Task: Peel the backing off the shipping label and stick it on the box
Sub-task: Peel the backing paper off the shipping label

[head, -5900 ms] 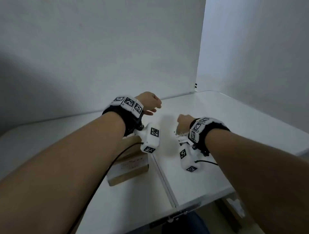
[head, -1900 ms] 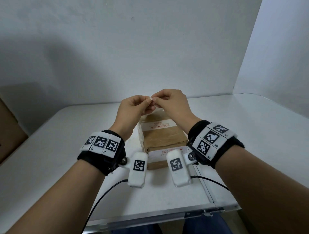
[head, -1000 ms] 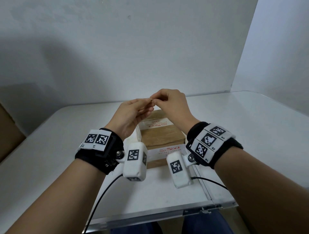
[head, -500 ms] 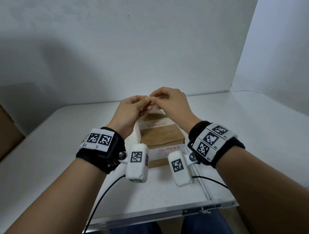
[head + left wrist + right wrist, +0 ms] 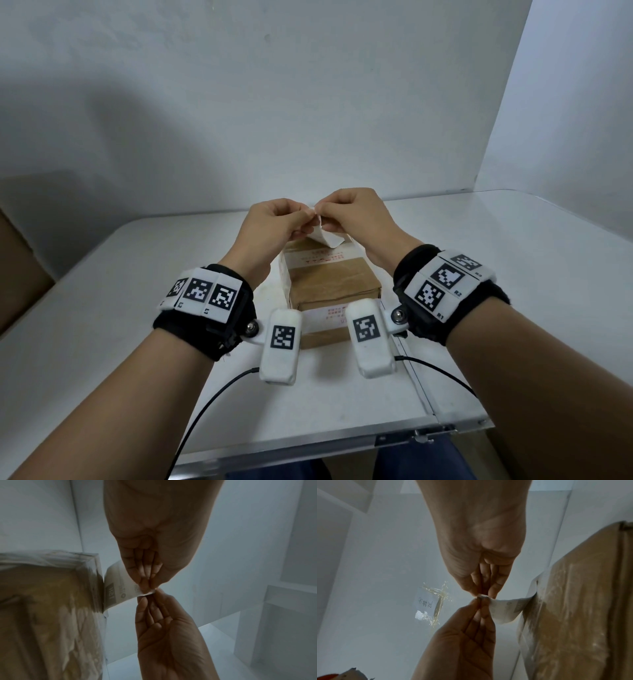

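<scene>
1. Both hands are raised above the box (image 5: 330, 284), which sits on the white table (image 5: 513, 274) in front of the person.
2. Left hand (image 5: 274, 226): fingers curled, thumb and fingertips pinching the top corner of the label (image 5: 327, 238).
3. Right hand (image 5: 356, 216): fingers curled, pinching the same corner from the other side. The two sets of fingertips meet at the corner.
4. The label hangs down from the pinch, curved, its lower edge close over the far end of the box top. Touching the box or not: cannot tell.
5. Left wrist view: the label (image 5: 118, 586) shows printed text and a dark block on the side facing the camera. It bows from the fingertips toward the box (image 5: 51, 615).
6. At the pinch, a thin edge of the label appears slightly lifted between the fingertips. Whether the backing has separated: cannot tell.
7. Right wrist view: the label (image 5: 506, 608) curls toward the box (image 5: 573, 608). A taped note (image 5: 428, 604) with handwriting lies on the white surface beyond the hands.
8. The box is brown, wrapped with clear tape, with white printed strips across the top and the near face.
9. Each wrist carries a black band (image 5: 209, 318) with square markers and a white camera pod (image 5: 281, 346); cables trail toward the person.
</scene>
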Tool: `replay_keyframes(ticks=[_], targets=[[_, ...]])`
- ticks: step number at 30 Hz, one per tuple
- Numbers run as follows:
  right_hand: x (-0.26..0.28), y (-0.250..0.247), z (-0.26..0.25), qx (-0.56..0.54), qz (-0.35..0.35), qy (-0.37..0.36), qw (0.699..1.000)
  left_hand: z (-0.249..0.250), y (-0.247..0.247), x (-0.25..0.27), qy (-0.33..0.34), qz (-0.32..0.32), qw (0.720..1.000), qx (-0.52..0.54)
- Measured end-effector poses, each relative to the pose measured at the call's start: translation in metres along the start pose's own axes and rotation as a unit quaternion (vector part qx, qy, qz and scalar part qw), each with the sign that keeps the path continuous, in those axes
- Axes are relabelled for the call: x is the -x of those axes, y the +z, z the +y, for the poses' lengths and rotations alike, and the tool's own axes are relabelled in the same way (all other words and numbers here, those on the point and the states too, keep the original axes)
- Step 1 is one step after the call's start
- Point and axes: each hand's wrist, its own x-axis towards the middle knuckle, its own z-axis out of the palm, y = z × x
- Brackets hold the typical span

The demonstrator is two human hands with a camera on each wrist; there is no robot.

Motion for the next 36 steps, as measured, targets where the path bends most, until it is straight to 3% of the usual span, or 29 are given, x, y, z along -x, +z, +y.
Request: replay_keyframes(ticks=[4,8,12,17,20,25,28,31,36], targets=[[-0.001,-0.002,-0.002,-0.062,-0.026,0.049,0.997,0.002,-0.001,0.001,-0.007,-0.021,1.0,-0.003],[-0.001,-0.007,-0.004,-0.16,-0.009,0.104,0.982,0.003,-0.005,0.0,-0.028,-0.052,0.998,-0.003],[0.0,-0.01,-0.001,-0.24,0.012,0.144,0.96,0.002,-0.011,-0.001,-0.067,-0.033,0.997,0.037],[0.0,-0.002,0.002,-0.297,0.01,0.147,0.943,0.001,-0.01,-0.005,-0.11,0.006,0.978,0.174],[0.003,-0.003,0.002,-0.314,0.005,0.122,0.941,0.003,-0.01,-0.007,-0.112,-0.007,0.972,0.206],[0.008,-0.003,0.003,-0.279,-0.053,0.12,0.951,0.0,-0.008,-0.01,-0.028,0.002,1.0,0.0],[0.009,-0.003,-0.003,-0.145,-0.065,0.123,0.98,0.001,-0.006,-0.012,0.011,0.002,0.996,-0.084],[0.005,-0.003,-0.007,-0.013,-0.045,0.098,0.994,0.005,-0.003,-0.011,0.01,-0.036,0.993,-0.115],[0.004,0.002,-0.004,0.008,-0.001,0.055,0.998,0.006,-0.002,-0.013,-0.018,-0.066,0.994,-0.084]])
